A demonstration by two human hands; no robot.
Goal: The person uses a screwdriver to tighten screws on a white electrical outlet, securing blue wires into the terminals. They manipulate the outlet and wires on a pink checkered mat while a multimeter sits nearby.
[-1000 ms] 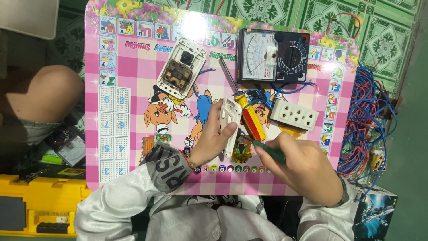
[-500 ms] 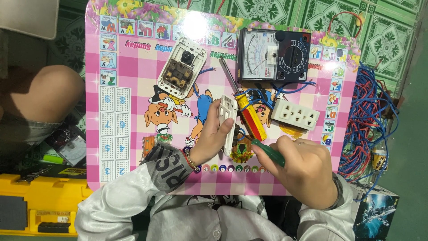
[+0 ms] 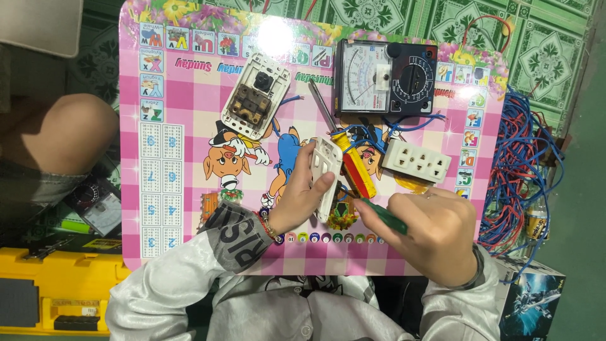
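Your left hand [image 3: 297,202] is gripping a white switch cover [image 3: 326,177] on edge, fingers curled round it, above the pink board [image 3: 189,189]. Your right hand [image 3: 435,233] is closing its fingers on a green screwdriver [image 3: 385,218], its tip just beside the cover. A yellow and red screwdriver [image 3: 353,167] is lying alongside.

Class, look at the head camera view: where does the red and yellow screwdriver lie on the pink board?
The red and yellow screwdriver lies near the board's middle, below the black multimeter, between the white cover plate in the left hand and the white socket block.
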